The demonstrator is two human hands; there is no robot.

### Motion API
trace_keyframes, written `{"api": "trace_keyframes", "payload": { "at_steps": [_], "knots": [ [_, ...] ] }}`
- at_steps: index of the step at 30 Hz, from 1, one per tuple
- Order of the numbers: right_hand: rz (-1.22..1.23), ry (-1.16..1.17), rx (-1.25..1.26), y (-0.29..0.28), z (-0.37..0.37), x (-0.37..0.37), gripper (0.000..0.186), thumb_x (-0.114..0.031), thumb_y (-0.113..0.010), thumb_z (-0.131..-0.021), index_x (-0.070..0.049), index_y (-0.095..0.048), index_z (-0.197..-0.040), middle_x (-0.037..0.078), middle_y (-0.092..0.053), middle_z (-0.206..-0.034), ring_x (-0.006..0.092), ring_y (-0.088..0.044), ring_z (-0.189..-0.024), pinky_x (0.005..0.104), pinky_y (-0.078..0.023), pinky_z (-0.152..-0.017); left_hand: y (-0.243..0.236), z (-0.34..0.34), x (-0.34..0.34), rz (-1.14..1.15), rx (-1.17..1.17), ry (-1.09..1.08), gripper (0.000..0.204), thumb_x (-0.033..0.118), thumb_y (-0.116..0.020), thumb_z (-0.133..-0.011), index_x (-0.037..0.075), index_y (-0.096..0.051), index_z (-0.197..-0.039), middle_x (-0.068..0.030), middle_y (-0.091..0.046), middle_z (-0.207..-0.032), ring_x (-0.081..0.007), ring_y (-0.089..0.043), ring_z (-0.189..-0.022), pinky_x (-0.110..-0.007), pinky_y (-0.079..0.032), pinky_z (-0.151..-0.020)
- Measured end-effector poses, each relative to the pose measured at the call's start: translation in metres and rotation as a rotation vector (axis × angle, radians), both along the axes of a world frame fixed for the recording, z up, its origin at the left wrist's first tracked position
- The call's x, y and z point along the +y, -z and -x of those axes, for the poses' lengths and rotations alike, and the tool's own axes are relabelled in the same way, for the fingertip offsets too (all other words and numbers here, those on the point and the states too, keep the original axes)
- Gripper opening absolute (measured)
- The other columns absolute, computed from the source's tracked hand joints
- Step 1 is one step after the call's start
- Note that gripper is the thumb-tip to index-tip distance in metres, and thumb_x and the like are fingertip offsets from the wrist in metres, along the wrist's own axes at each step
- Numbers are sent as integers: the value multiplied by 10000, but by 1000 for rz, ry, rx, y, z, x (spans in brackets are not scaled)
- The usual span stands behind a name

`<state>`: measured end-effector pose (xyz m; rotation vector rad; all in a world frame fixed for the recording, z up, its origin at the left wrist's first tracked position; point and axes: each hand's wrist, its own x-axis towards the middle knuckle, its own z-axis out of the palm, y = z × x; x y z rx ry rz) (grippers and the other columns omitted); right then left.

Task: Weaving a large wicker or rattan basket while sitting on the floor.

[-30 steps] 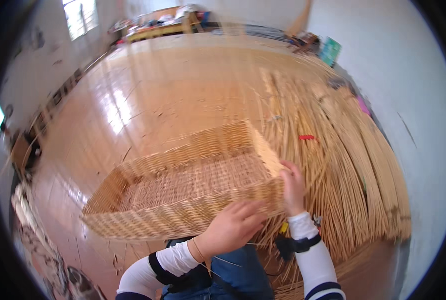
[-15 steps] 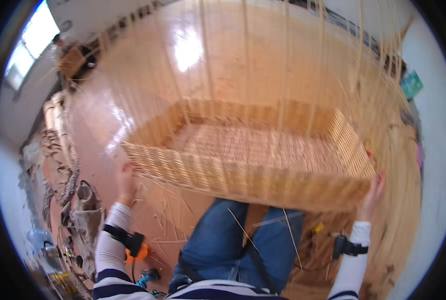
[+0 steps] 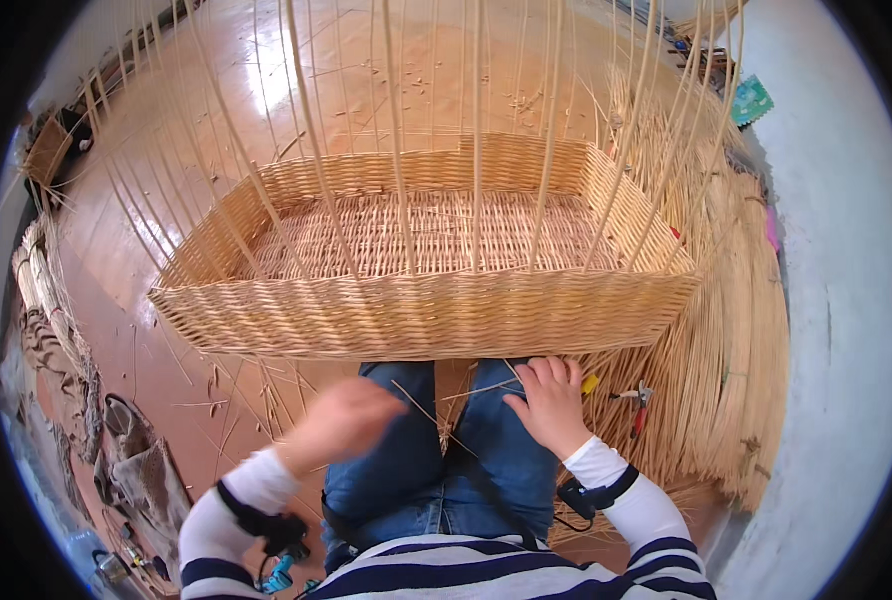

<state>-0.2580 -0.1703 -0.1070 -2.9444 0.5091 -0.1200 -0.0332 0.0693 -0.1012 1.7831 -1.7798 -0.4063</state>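
A large rectangular woven basket (image 3: 421, 310) spans the middle of the head view, its long tall upright stakes (image 3: 401, 150) reaching past the top edge. It sits at my knees (image 3: 491, 420). Below its near wall, my left hand (image 3: 351, 415) hovers over my left thigh, smeared by motion, its finger shape unclear. My right hand (image 3: 551, 395) lies on my right knee just under the basket, fingers apart and holding nothing. Thin loose strands (image 3: 416, 400) lie across my legs between the hands.
Bundles of long reeds (image 3: 741, 350) line the right wall, with red-handled pliers (image 3: 642, 408) and a small yellow object (image 3: 589, 385) near my right knee. Sacking (image 3: 141, 455) and pale fibre bundles (image 3: 46, 280) lie at left. A teal tool (image 3: 278, 574) is beside my left thigh.
The basket has swung level and sits further from my body. Both hands have left its corners and moved inward and down toward my legs. The view has tilted downward.
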Motion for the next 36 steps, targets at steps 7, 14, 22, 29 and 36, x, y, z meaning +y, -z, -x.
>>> {"api": "trace_keyframes", "payload": {
  "at_steps": [7, 14, 22, 29, 36],
  "knots": [
    [-78, 40, 67, 20, 7, 7, 199, -271, -659, -830, -97, -566, -854, 78, -554, -870, 292, -571, -829, 418, -459, -702, 40, 40, -37, -206, -173, 174, 220, 133, -552, -784, 94, -681, -957, -60, -654, -929, -261, -599, -928, -393, -463, -862],
    [-654, 231, -149, 33, 72, -15, 170, -213, -609, -911, -88, -607, -1026, 122, -648, -768, 257, -662, -713, 393, -515, -621, 34, 22, 23, -59, 42, -366, 216, 173, -583, -869, 81, -628, -1059, -90, -635, -910, -265, -612, -884, -364, -479, -783],
    [-1180, 67, -1268, -116, -99, 23, 390, -316, -322, -1050, -55, -480, -807, 71, -590, -657, 181, -575, -626, 277, -470, -608, 51, 28, 176, -1039, 10, -775, 335, 348, -563, -870, 89, -652, -1063, -191, -659, -1032, -345, -643, -959, -471, -502, -826],
    [-566, -914, -275, -118, -131, 122, 406, -236, -654, -857, -28, -590, -1200, 196, -628, -1127, 357, -610, -937, 394, -492, -841, 87, 74, 172, -807, 496, -631, 362, 332, -483, -907, 119, -623, -1164, -164, -671, -1059, -346, -646, -973, -450, -504, -826],
    [-1661, 161, 257, 12, -31, 55, 370, -215, -525, -981, 3, -518, -1279, 167, -630, -1148, 223, -652, -922, 312, -522, -795, 54, -78, 213, -105, 317, -1326, 236, 201, -596, -865, 83, -679, -1053, -160, -693, -966, -292, -680, -864, -385, -527, -737]
  ]
}}
